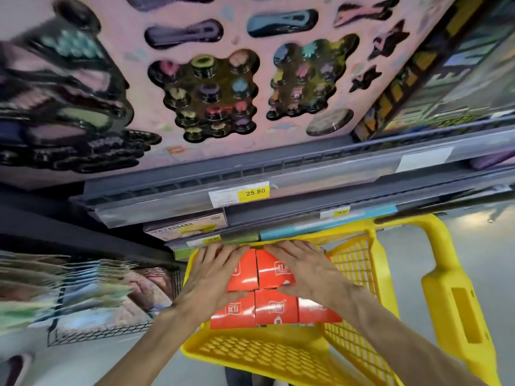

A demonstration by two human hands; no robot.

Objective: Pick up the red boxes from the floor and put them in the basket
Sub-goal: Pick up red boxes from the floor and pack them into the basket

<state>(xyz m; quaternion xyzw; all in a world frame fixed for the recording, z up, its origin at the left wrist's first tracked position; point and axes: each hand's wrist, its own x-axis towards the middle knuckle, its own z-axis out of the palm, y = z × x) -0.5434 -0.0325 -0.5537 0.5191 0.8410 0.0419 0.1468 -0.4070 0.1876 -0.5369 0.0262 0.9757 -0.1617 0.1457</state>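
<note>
Red boxes (262,285): light, stiff cartons in yellow basket (278,355); left hand (211,274) and right hand (303,270) press flat-fingered, unclamped.

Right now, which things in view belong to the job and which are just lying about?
Job: red boxes, yellow basket, left hand, right hand, both resting on the boxes.

Lying about: pink toy set, shelf price tag, wire rack.

Head camera, looking steeply down, close over basket (259,355), shelves ahead.
</note>
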